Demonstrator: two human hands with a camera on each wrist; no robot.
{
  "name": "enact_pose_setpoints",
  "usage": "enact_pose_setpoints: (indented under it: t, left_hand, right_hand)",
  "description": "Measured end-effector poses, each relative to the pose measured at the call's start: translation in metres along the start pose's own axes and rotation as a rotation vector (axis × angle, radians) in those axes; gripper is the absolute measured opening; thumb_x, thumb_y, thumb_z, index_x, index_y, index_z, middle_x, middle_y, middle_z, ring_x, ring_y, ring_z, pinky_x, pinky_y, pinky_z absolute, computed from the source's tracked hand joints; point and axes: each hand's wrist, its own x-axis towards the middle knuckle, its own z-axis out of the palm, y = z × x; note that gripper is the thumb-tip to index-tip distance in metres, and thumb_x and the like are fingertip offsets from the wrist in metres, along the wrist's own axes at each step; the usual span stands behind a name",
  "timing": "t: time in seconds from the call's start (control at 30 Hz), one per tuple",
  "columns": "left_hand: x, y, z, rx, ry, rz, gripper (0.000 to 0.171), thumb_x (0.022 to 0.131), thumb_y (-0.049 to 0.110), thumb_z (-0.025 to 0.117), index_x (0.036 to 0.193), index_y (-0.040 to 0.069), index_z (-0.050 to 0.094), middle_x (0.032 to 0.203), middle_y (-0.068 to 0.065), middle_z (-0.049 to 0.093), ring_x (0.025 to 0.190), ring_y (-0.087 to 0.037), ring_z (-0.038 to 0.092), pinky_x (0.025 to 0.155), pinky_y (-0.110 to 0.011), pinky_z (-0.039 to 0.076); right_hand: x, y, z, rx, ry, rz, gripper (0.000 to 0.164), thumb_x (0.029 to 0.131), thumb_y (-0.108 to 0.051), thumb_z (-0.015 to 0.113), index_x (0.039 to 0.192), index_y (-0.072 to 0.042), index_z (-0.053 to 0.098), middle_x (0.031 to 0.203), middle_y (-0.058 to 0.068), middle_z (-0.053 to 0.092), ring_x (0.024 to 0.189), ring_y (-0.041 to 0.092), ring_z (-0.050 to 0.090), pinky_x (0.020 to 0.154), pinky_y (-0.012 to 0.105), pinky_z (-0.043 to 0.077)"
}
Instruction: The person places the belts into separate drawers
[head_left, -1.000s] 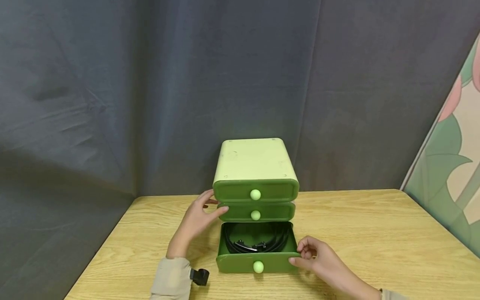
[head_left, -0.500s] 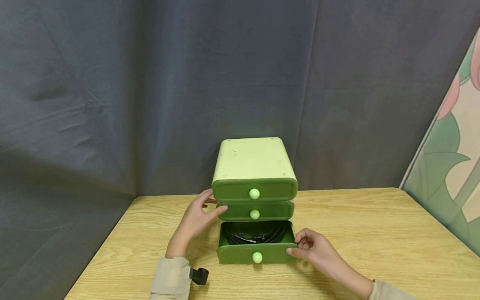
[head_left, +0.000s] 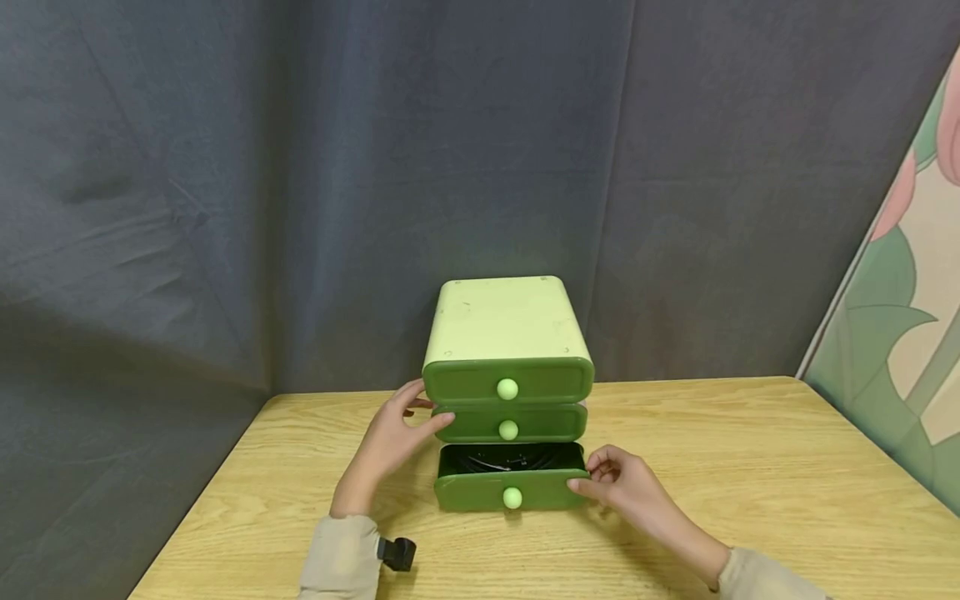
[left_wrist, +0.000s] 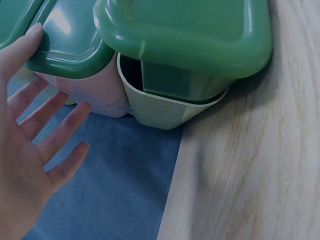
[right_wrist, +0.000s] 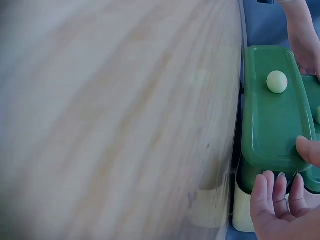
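Note:
A pale green drawer cabinet [head_left: 506, 321] stands on the table. Its bottom drawer [head_left: 472, 493] is partly pulled out, and dark coiled cable [head_left: 498, 460] shows inside. My right hand [head_left: 626, 492] pinches the drawer's right edge, thumb on the front panel and fingers behind it; the right wrist view shows this hand [right_wrist: 287, 215] too. At the cabinet's left side is my left hand [head_left: 386, 450], its thumb against the middle drawer [head_left: 472, 423]. In the left wrist view, the fingers of that hand [left_wrist: 22, 155] are spread and fairly straight beside the casing.
The top drawer [head_left: 465, 382] and the middle drawer are pushed in. Behind the wooden table [head_left: 712, 442] hangs a dark grey curtain [head_left: 487, 167]. A flower-patterned panel [head_left: 885, 333] stands at the right. A black strap device [head_left: 397, 553] sits on the left wrist.
My right hand has moved the bottom drawer inward, away from me, so less of the cable shows. The left hand has stayed at the cabinet's left side.

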Motion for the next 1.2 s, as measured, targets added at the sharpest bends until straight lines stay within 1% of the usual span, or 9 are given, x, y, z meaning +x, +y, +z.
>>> enact_pose_setpoints:
  t: [0.1, 0.3, 0.47, 0.73, 0.87, 1.2]
  left_hand:
    - [-0.001, 0.0, -0.001, 0.003, 0.002, 0.002, 0.063, 0.087, 0.04, 0.076, 0.142, 0.021, 0.055, 0.148, -0.001, 0.048, 0.115, -0.019, 0.06, 0.103, -0.046, 0.042]
    - [-0.003, -0.001, -0.001, -0.002, 0.0, -0.018, 0.064, 0.086, 0.041, 0.077, 0.143, 0.022, 0.054, 0.149, 0.0, 0.046, 0.115, -0.019, 0.06, 0.104, -0.047, 0.041]
    - [-0.003, -0.002, -0.001, -0.003, -0.003, -0.013, 0.065, 0.087, 0.041, 0.076, 0.144, 0.021, 0.053, 0.149, -0.001, 0.046, 0.116, -0.019, 0.059, 0.104, -0.048, 0.041]
    - [-0.001, -0.001, -0.001, -0.008, -0.005, -0.003, 0.065, 0.087, 0.042, 0.076, 0.144, 0.021, 0.053, 0.148, 0.0, 0.047, 0.116, -0.02, 0.059, 0.104, -0.051, 0.04]
    - [-0.001, 0.0, 0.0, -0.01, -0.007, -0.003, 0.066, 0.087, 0.042, 0.076, 0.144, 0.02, 0.053, 0.148, -0.001, 0.047, 0.117, -0.02, 0.059, 0.105, -0.052, 0.04]
    - [-0.001, 0.0, 0.001, -0.014, -0.001, -0.001, 0.064, 0.087, 0.04, 0.077, 0.143, 0.021, 0.053, 0.148, 0.0, 0.047, 0.116, -0.02, 0.059, 0.104, -0.05, 0.04]
  right_hand:
    - [0.003, -0.001, 0.001, 0.0, 0.014, 0.001, 0.032, 0.079, -0.012, 0.084, 0.091, 0.0, 0.057, 0.082, 0.006, 0.056, 0.071, 0.018, 0.049, 0.058, 0.025, 0.044]
    - [0.012, 0.0, 0.002, -0.017, 0.046, -0.007, 0.032, 0.079, -0.014, 0.084, 0.092, 0.0, 0.058, 0.081, 0.006, 0.056, 0.07, 0.018, 0.05, 0.057, 0.026, 0.044]
    - [0.017, 0.001, 0.002, -0.034, 0.069, -0.007, 0.032, 0.079, -0.014, 0.084, 0.093, 0.0, 0.059, 0.08, 0.007, 0.057, 0.07, 0.018, 0.051, 0.058, 0.026, 0.044]
    - [0.024, 0.0, 0.004, -0.054, 0.061, 0.006, 0.036, 0.079, -0.017, 0.085, 0.093, -0.001, 0.056, 0.08, 0.006, 0.054, 0.067, 0.017, 0.048, 0.055, 0.027, 0.042]
    - [0.027, -0.002, 0.005, -0.078, 0.077, 0.012, 0.039, 0.077, -0.018, 0.086, 0.091, -0.003, 0.053, 0.079, 0.006, 0.053, 0.064, 0.017, 0.048, 0.054, 0.028, 0.042]
    - [0.036, -0.003, 0.005, -0.063, 0.09, 0.014, 0.039, 0.077, -0.016, 0.086, 0.09, -0.003, 0.052, 0.075, 0.006, 0.051, 0.063, 0.016, 0.045, 0.054, 0.027, 0.04]
